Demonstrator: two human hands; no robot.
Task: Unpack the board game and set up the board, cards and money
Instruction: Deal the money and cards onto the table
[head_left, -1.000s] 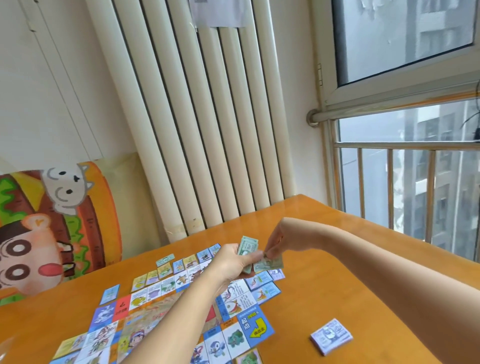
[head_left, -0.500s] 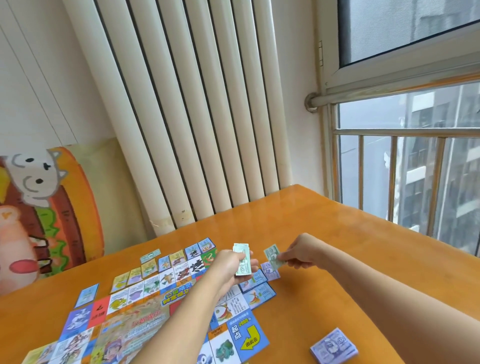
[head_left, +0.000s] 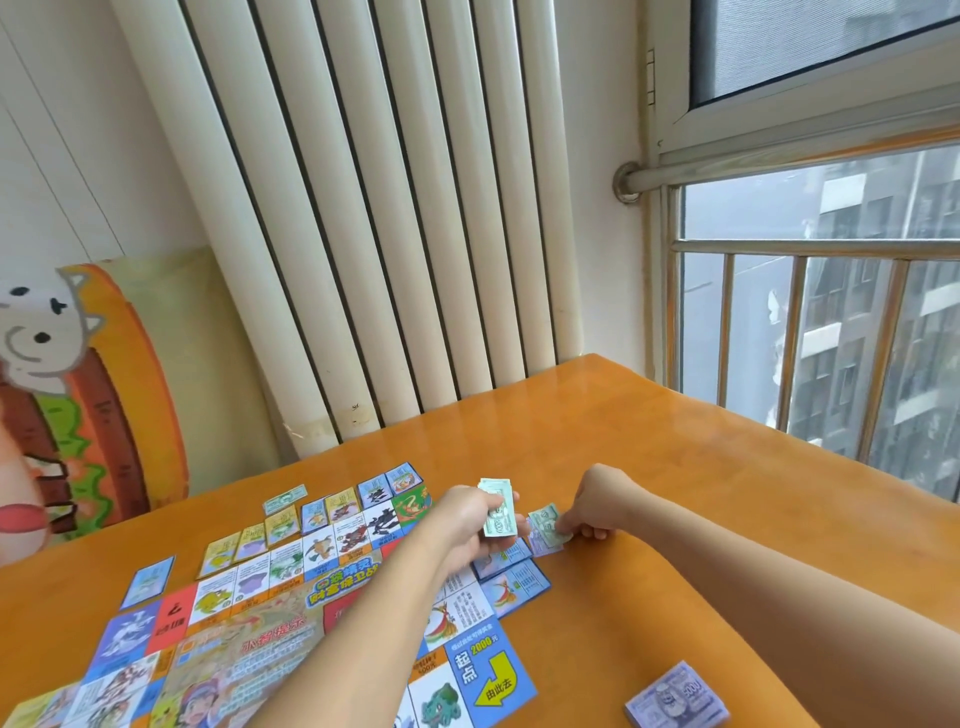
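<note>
Green paper banknotes (head_left: 497, 512), a stack, are gripped in the left hand (head_left: 462, 525) above the colourful printed game board (head_left: 488, 670). The right hand (head_left: 597, 504) has pulled one green note (head_left: 544, 521) off and pinches it low, just right of the board; money sorting seems underway.

White column radiator (head_left: 374, 208) behind orange wood table (head_left: 649, 441); cartoon-print panel (head_left: 109, 395) leans on wall at left. Window w/ metal guard rail (head_left: 810, 249) at right, apt block (head_left: 883, 322) outside.

Bare forearms (head_left: 363, 623) stretched forward, left hand (head_left: 467, 525) curled around a wad of green banknotes (head_left: 500, 514), right hand (head_left: 597, 501) knuckles up, pinching a single banknote (head_left: 544, 521) low down
</note>
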